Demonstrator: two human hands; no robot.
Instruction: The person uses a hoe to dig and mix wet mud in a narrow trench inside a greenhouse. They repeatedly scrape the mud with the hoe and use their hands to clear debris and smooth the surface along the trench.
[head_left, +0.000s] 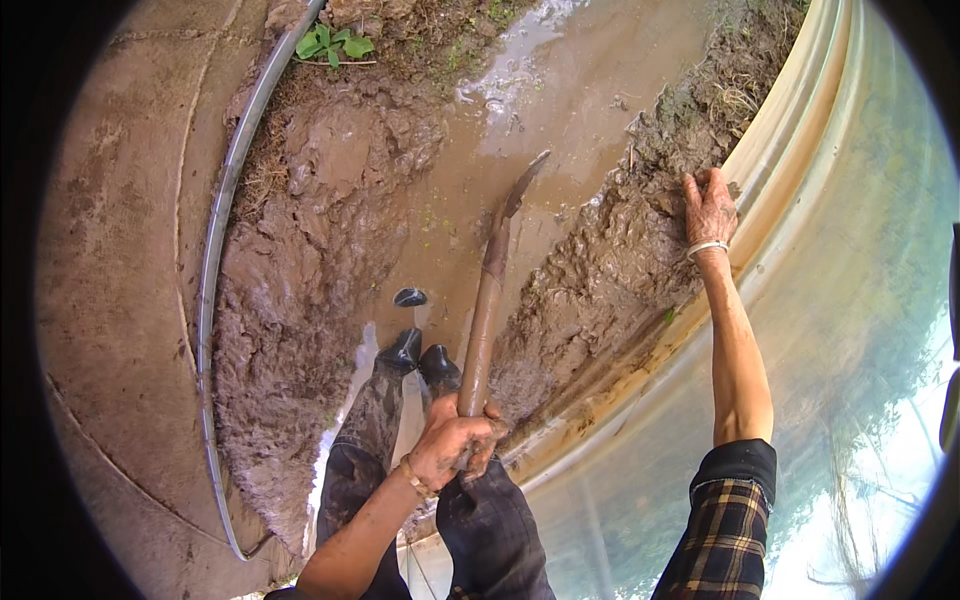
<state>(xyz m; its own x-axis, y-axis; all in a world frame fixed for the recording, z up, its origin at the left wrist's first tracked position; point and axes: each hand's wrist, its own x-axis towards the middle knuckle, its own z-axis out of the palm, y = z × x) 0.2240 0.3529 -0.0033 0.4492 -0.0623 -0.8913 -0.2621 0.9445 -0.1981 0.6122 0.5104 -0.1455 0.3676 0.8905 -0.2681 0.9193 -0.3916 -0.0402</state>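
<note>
My left hand (454, 442) is closed around the wooden handle (482, 330) of a long-handled digging tool. Its narrow rusty metal blade (527, 182) points away from me above a trench of muddy water (442, 202). Reaching out to the right, my right hand (709, 206) rests at the top of the mud bank (600, 262), beside the edge of a clear plastic sheet (787, 247). Its fingers are bent and muddy; whether they grip any mud or plastic cannot be told. A bracelet circles each wrist.
Black boots (403, 351) stand in the muddy water, with a dark object (410, 297) just ahead. A curved metal pipe (212, 247) borders the left mud bank, beside concrete paving (112, 247). A green leafy plant (332, 45) grows at the upper left.
</note>
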